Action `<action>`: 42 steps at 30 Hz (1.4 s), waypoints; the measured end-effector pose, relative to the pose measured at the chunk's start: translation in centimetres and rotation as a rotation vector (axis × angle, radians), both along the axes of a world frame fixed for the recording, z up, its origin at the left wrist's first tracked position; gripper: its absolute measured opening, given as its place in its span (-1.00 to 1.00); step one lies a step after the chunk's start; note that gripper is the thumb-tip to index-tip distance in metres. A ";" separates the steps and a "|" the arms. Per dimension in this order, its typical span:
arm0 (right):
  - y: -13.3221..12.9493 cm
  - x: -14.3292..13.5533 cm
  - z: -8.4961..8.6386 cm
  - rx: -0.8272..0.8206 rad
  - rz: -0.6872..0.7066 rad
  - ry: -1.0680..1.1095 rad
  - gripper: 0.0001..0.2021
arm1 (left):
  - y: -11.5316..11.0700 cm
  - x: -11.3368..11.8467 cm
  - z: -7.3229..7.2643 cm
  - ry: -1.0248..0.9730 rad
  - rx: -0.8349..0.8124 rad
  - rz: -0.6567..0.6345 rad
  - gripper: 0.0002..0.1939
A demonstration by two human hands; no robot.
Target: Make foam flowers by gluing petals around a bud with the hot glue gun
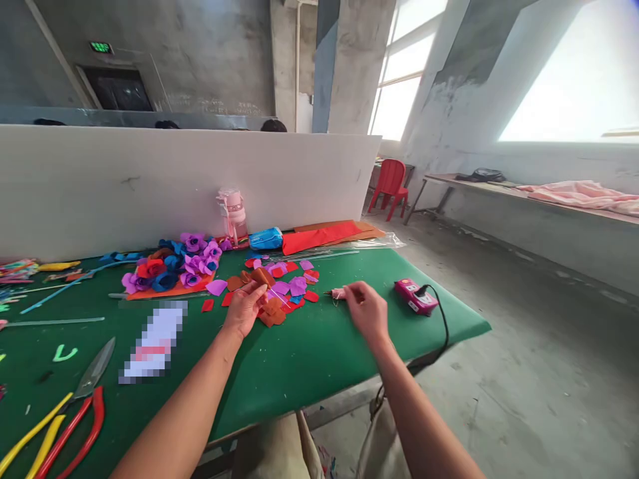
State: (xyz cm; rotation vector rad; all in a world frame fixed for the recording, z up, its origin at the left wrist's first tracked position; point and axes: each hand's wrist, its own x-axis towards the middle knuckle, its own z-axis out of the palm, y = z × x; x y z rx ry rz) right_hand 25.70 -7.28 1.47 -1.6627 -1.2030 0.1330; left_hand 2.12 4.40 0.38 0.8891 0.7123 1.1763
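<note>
Left of the magenta box-shaped device [412,297]: left hand [244,309], fingers pinching a folded brown paper piece [261,277]; right hand [368,311], fingers at a small pink cylindrical object [339,293], grip undetermined.

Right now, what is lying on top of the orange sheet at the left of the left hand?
Purple flowers, blue flowers and a red flower are heaped on the orange sheet, its edge showing. What lies under them is covered and cannot be seen.
</note>
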 end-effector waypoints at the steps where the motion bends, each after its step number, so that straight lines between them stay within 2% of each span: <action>1: -0.9 1.8 -0.4 -0.106 -0.092 -0.065 -0.69 | -0.1 0.1 0.0 0.005 -0.001 -0.031 -0.73; 3: -2.0 4.6 -1.2 -0.313 -0.179 -0.150 -0.65 | -0.4 0.3 0.1 0.030 0.007 -0.095 -0.73; 5: -2.4 6.2 -1.9 -0.477 -0.126 -0.198 -0.69 | -0.7 0.3 0.1 0.058 0.029 -0.143 -0.74; 8: -1.9 6.6 -2.1 -0.629 -0.041 -0.275 -0.82 | -1.0 0.2 0.1 0.066 0.058 -0.183 -0.75; 10: -1.3 6.5 -1.9 -0.663 -0.034 -0.291 -0.89 | -1.0 -0.1 0.1 0.051 0.061 -0.186 -0.75; 13: -0.8 6.2 -1.4 -0.594 0.022 -0.151 -0.84 | -0.9 -0.3 0.0 0.026 0.051 -0.164 -0.75; 16: -1.2 5.4 -0.9 -0.354 0.093 0.219 -0.80 | -0.9 -0.3 -0.1 0.015 0.041 -0.149 -0.74; 19: -2.3 3.3 0.1 -0.108 0.210 0.607 -0.62 | -1.0 -0.3 -0.1 0.018 0.038 -0.149 -0.71; 20: -2.6 2.3 0.5 -0.107 0.275 0.705 -0.58 | -1.0 -0.2 -0.1 0.020 0.040 -0.152 -0.70; 22: -3.1 0.4 1.6 -0.210 0.415 0.855 -0.59 | -1.1 -0.2 -0.2 0.023 0.044 -0.160 -0.70; 23: -3.3 -0.6 2.1 -0.234 0.442 0.883 -0.60 | -1.1 -0.2 -0.3 0.024 0.046 -0.164 -0.71; 26: -3.2 -3.0 3.0 -0.215 0.475 0.769 -0.60 | -1.1 -0.2 -0.5 0.036 0.053 -0.171 -0.74; 30: -2.4 -4.8 2.9 -0.184 0.461 0.548 -0.62 | -1.0 -0.2 -0.5 0.044 0.062 -0.163 -0.75; 36: -1.3 -5.6 1.3 -0.147 0.457 0.250 -0.71 | -1.0 -0.1 -0.6 0.049 0.054 -0.153 -0.76; 42: -1.2 -6.0 1.2 -0.134 0.419 0.058 -0.79 | -1.0 -0.1 -0.6 0.063 0.046 -0.158 -0.74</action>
